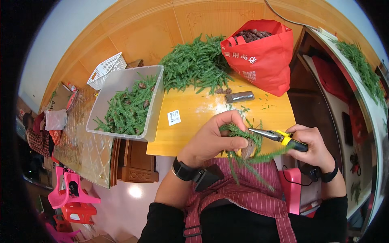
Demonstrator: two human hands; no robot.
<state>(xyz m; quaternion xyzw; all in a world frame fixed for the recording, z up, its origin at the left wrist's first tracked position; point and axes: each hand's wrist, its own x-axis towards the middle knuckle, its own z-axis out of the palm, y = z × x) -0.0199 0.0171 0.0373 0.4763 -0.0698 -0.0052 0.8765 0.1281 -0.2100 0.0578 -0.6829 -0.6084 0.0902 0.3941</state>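
My left hand (216, 135) pinches a green artificial pine sprig (259, 160) near the table's front edge, thumb and fingers closed on it. A brownish pine cone (247, 150) sits among its needles, partly hidden by my thumb. My right hand (311, 145) is wrapped round the yellow-and-black handles of needle-nose pliers (267, 134). Their tips reach the sprig close to my left fingertips; whether the jaws grip a wire cannot be made out. One stem of the sprig stretches toward my right hand.
Loose pine greenery (194, 65) is heaped at the back. Beside it stands a red bag (267, 69) of pine cones. A clear bin (152, 117) at left holds sprigs with cones. A dark wrapped bundle (240, 96), two cones (223, 91) and a white label (174, 117) lie on the table.
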